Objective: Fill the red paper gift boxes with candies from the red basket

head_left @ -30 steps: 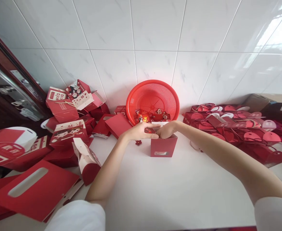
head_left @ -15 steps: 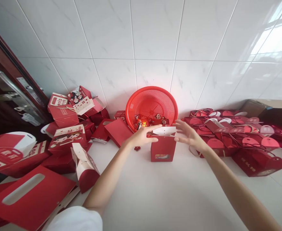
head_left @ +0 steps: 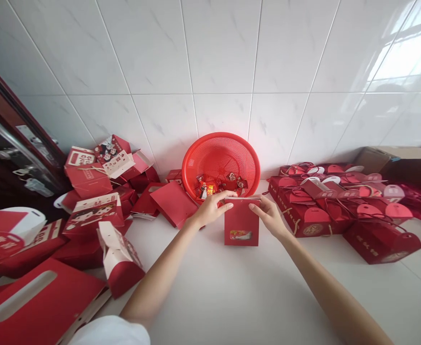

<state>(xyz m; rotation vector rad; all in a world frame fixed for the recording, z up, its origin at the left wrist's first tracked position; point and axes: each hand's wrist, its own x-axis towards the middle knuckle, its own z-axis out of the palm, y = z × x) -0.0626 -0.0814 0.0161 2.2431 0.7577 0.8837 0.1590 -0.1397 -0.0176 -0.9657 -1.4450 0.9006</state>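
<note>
A red paper gift bag (head_left: 241, 220) stands upright on the white surface, its small front window showing something colourful inside. My left hand (head_left: 216, 207) pinches the bag's top edge at the left corner. At the right corner my right hand (head_left: 268, 213) grips the same edge, thumb in front and fingers behind. The top is pressed nearly closed between both hands. Just behind the bag, a red plastic basket (head_left: 220, 139) leans toward the wall with several small wrapped sweets (head_left: 208, 188) in its bottom; my left hand partly covers its front rim.
Red gift boxes (head_left: 99, 211) and flat bags (head_left: 41, 302) lie piled on the left, near a dark door with a metal handle (head_left: 7, 136). Rows of red handled boxes (head_left: 318, 206) stand on the right, before a cardboard box (head_left: 401, 158). A tiled wall (head_left: 221, 57) rises behind.
Both hands have closed onto the top edge of the gift bag, which was gaping open with its white inside showing. The view has shifted slightly.
</note>
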